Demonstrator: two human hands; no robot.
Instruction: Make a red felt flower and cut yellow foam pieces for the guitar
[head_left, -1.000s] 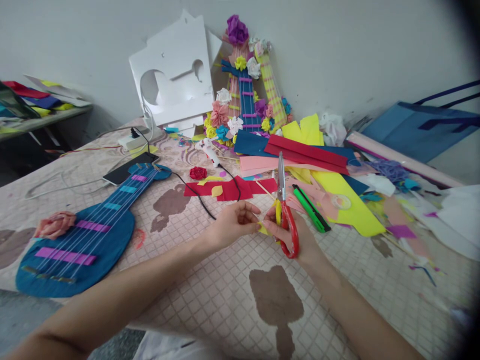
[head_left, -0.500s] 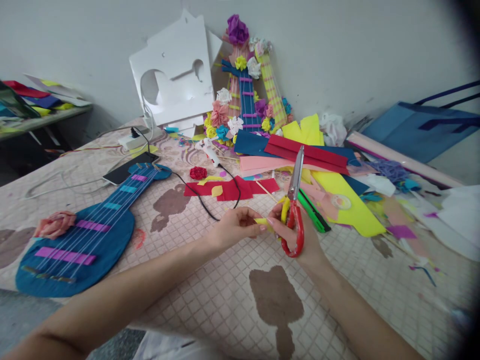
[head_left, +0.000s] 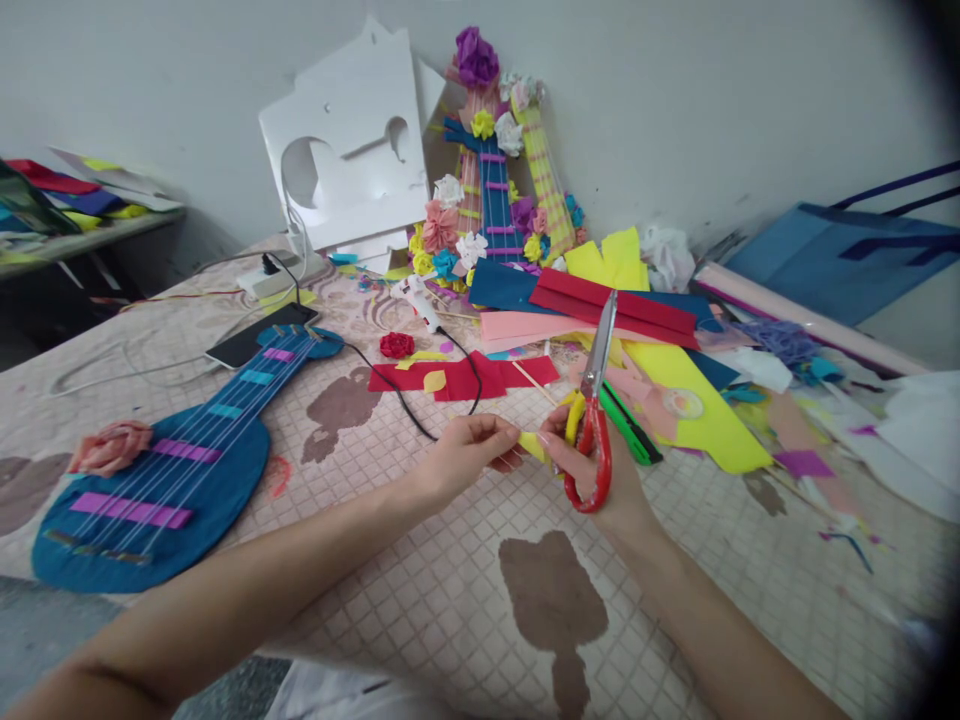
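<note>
My left hand (head_left: 465, 455) pinches one end of a small yellow paper strip (head_left: 534, 446) just above the patterned table (head_left: 450, 600). My right hand (head_left: 596, 470) pinches the strip's other end while its fingers sit through the loops of red-handled scissors (head_left: 592, 420). The scissor blades are closed and point up and away from me. Both hands meet near the middle of the table.
A blue paper guitar (head_left: 157, 470) with a pink rose lies at left, a phone (head_left: 251, 340) by its neck. Red paper pieces (head_left: 465, 378), a green cutter (head_left: 626, 420), stacked coloured sheets (head_left: 622, 310), a glue gun (head_left: 416, 298) and flowered guitars (head_left: 491, 190) crowd the back.
The scissors have swung from pointing up and slightly left to leaning right. My hands have drawn slightly apart, stretching the yellow strip between them.
</note>
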